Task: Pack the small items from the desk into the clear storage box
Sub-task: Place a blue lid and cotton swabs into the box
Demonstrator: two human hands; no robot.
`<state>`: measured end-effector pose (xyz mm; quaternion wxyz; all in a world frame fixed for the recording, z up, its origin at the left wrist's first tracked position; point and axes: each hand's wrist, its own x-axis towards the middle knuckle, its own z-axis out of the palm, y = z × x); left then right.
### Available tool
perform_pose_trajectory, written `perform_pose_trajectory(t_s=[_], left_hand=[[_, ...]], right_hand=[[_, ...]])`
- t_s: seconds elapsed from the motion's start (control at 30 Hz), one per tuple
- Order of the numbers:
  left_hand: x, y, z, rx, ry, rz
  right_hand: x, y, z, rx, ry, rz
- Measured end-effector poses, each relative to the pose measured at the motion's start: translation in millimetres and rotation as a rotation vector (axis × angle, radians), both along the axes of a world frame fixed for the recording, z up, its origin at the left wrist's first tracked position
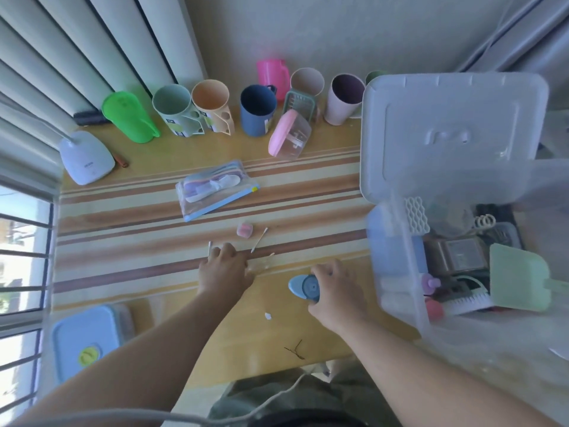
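**Blue gadget in hand, cotton swabs next**

The right hand [334,291] grips a small blue teardrop-shaped plastic gadget [303,287] just above the striped wooden bench [123,217], close to its front edge and just left of the clear plastic storage box [397,272]. The fingers curl round its right half; the rounded body with a darker disc on top shows, and its narrower tip sticks out to the left, so its long axis runs roughly left to right, parallel to the front edge of the bench.

The left hand [224,269] lies knuckles up on the bench, fingers bent down onto the surface beside a thin white-tipped cotton swab [209,248]. Whether it pinches anything I cannot tell; the fingertips are hidden under the hand. A second cotton swab [259,240] lies slanted just to the right of that hand, and a small pink plastic cap-like piece [244,230] sits a little behind it.

The box stands open at the right, its translucent lid [452,134] tipped up behind it, and it already holds a jumble of combs, brushes and cases. To do this step well, the right hand would best carry the gadget over the near wall and lower it into a gap rather than drop it onto the heap. The swabs are light and thin, so gathering them side by side before pinching should save trips.

A zip pouch of plastic spoons [215,189] lies further back, still to be packed.
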<state>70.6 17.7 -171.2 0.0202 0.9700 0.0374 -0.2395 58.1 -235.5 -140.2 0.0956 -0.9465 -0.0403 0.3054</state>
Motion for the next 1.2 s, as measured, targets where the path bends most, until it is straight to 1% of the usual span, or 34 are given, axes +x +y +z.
perform_pose_trajectory(t_s=[0.07,0.13,0.2,0.27,0.33,0.4,0.47,0.57,0.67,0.73,0.9,0.97,1.07,1.13,1.2], left_hand=[[16,0,9,-0.061,0.03,0.058],[39,-12,10,-0.15,0.002,0.122],[53,-18,14,-0.18,-0.016,0.166],[61,-23,13,-0.146,0.004,0.162],[63,-28,7,-0.058,0.03,0.11],[59,-31,2,0.011,0.054,0.043],[51,-27,-1,0.027,0.09,0.006],[31,-4,-7,-0.033,0.121,0.049],[6,9,-8,-0.139,0.061,0.096],[-5,4,-5,-0.146,0.046,0.08],[-8,-17,-5,-0.09,0.04,-0.018],[-5,-25,0,-0.01,0.074,-0.04],[-5,-37,6,0.132,0.12,-0.132],[-7,-41,6,0.176,0.142,-0.186],[-8,-42,6,0.175,0.163,-0.184]], right_hand=[[-1,-4,0,-0.015,-0.004,0.002],[-3,-11,-3,-0.023,-0.012,-0.032],[-5,-7,-2,-0.006,-0.013,-0.009],[-7,-5,-1,0.009,-0.02,0.011],[-4,-4,0,0.012,-0.036,0.013],[1,-5,0,0.014,-0.053,0.01],[5,-4,0,0.014,-0.056,0.012],[8,1,-1,0.033,-0.039,0.013],[9,5,-6,0.049,-0.03,0.015],[9,6,-9,0.051,-0.025,0.015],[4,4,-13,0.036,-0.022,0.012],[0,0,-13,0.029,-0.022,0.008],[-4,-7,-12,0.019,-0.017,0.011],[-6,-8,-10,0.017,-0.016,0.006],[-7,-8,-8,0.028,-0.02,-0.004]])
